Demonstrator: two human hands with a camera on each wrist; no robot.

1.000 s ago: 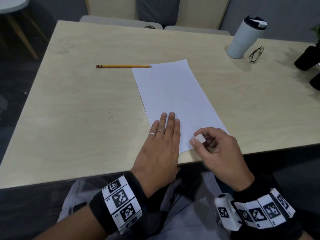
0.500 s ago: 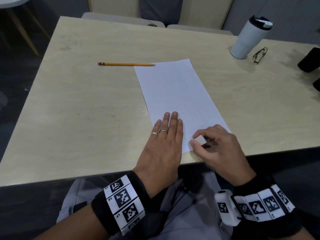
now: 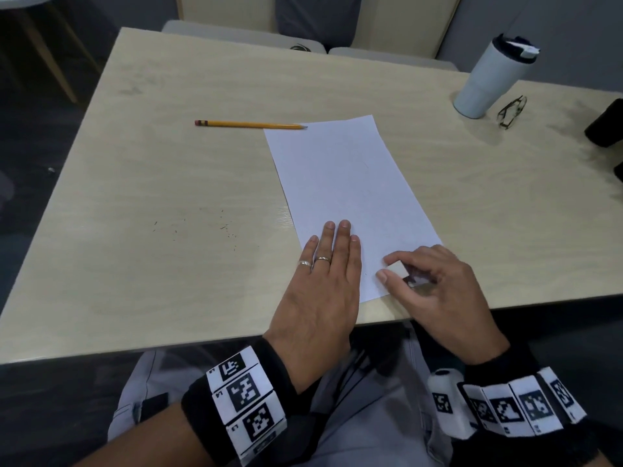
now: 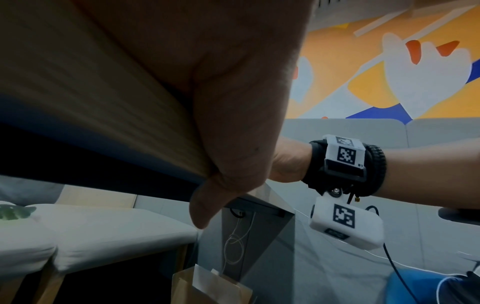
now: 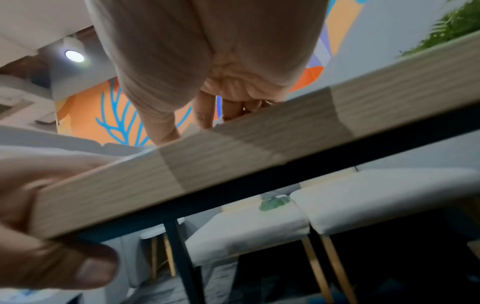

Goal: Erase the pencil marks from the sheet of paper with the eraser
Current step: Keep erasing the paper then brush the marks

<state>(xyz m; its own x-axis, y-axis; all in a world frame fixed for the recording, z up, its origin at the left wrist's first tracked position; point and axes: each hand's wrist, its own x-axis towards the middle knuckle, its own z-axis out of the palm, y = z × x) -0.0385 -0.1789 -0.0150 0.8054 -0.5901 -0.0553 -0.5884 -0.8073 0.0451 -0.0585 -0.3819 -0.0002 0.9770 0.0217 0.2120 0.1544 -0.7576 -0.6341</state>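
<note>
Eraser (white, pinched in the right hand's grip) has come down onto the sheet's near right corner; left hand lies flat, pinning it for rubbing.

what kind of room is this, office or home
Probably an office lounge or meeting area, not a home: a pale wood-look table with cushioned benches behind it, a bright painted wall mural, and a travel tumbler.

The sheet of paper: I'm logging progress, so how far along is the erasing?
Done: most of the sheet of paper looks blank. In hand: the left hand presses it flat while the right hand pinches the eraser at its near corner. Left: faint marks may remain; too faint to tell.
</note>
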